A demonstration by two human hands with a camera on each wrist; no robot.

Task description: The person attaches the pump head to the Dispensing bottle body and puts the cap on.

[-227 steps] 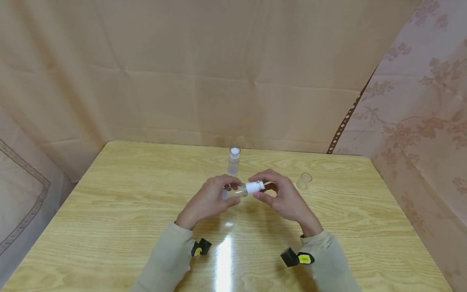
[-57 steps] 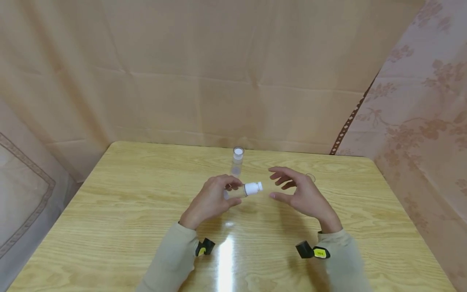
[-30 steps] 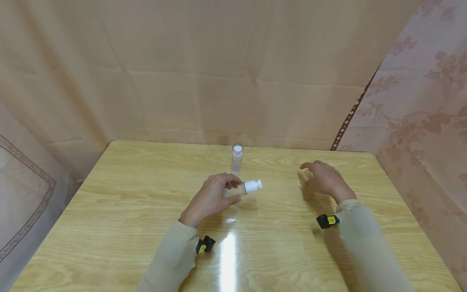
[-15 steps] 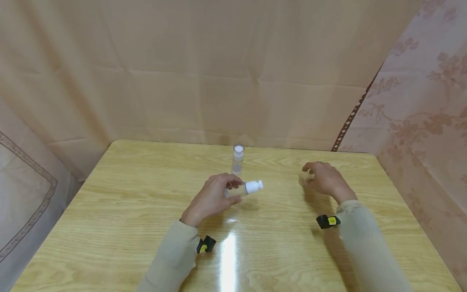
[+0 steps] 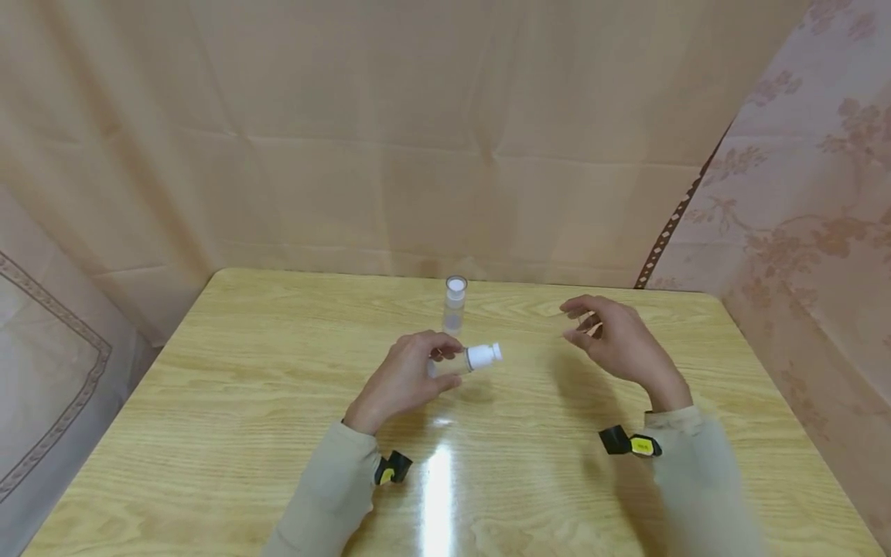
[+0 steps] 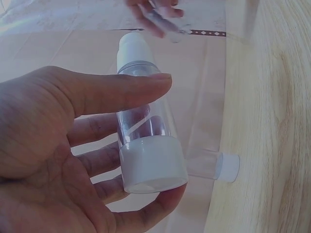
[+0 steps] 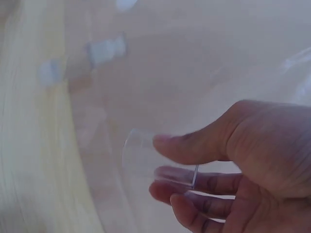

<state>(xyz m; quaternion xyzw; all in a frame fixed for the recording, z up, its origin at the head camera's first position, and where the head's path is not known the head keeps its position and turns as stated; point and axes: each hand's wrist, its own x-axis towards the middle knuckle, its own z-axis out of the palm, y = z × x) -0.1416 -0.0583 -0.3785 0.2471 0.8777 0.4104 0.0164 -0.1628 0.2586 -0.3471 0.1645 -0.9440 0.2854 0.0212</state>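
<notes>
My left hand [image 5: 406, 375] grips a clear bottle with a white pump top [image 5: 482, 356], tilted so the top points right. In the left wrist view the thumb lies across the bottle's clear body, with fingers behind it and below its white base [image 6: 153, 162]. To the right, my right hand [image 5: 619, 340] is raised above the table. Between its thumb and fingers it pinches a clear cylindrical cap [image 7: 138, 153], almost invisible in the head view. The two hands are well apart.
A second, similar bottle [image 5: 455, 294] stands upright towards the back of the wooden table [image 5: 278, 371], just beyond the left hand. Behind the table hangs a beige curtain [image 5: 334, 155]. A floral cloth [image 5: 821, 232] hangs along the right side.
The right hand left the held bottle's pump top, reached right to the clear cap on the table, took hold of it and lifted it. The left hand stays put with the bottle.
</notes>
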